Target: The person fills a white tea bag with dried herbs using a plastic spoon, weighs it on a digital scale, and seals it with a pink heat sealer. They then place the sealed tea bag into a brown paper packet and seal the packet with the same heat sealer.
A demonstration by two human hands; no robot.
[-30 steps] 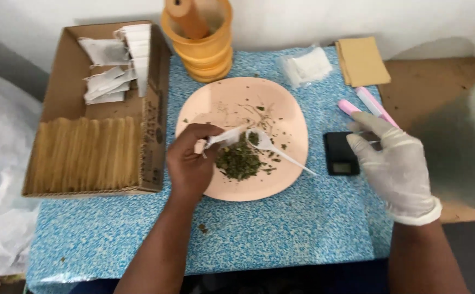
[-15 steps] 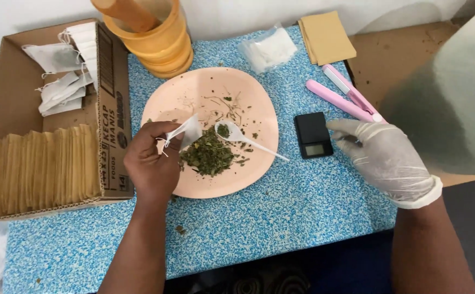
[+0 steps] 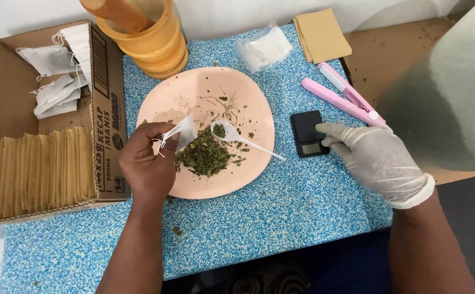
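My bare left hand (image 3: 146, 166) pinches a small white tea bag (image 3: 179, 132) over the left side of a pink plate (image 3: 194, 92). A heap of dried green leaves (image 3: 204, 154) lies on the plate. Beside the heap rests a white plastic spoon (image 3: 243, 140), its bowl holding a few leaves and its handle pointing right. My right hand (image 3: 371, 158) wears a white glove and rests on the blue speckled mat, with its fingertips touching a small black pocket scale (image 3: 307, 133).
A cardboard box (image 3: 104, 117) at the left holds brown sachets (image 3: 33, 169) and loose white tea bags (image 3: 58, 76). An orange mortar with a pestle (image 3: 145, 32), a clear bag (image 3: 263, 48), brown envelopes (image 3: 322, 34) and a pink sealer (image 3: 343, 98) stand behind. A large translucent bag (image 3: 455, 92) is at the right.
The view has shifted and closed in. My right hand has moved left from the pink sealer to the black scale. My left hand still holds the tea bag over the plate.
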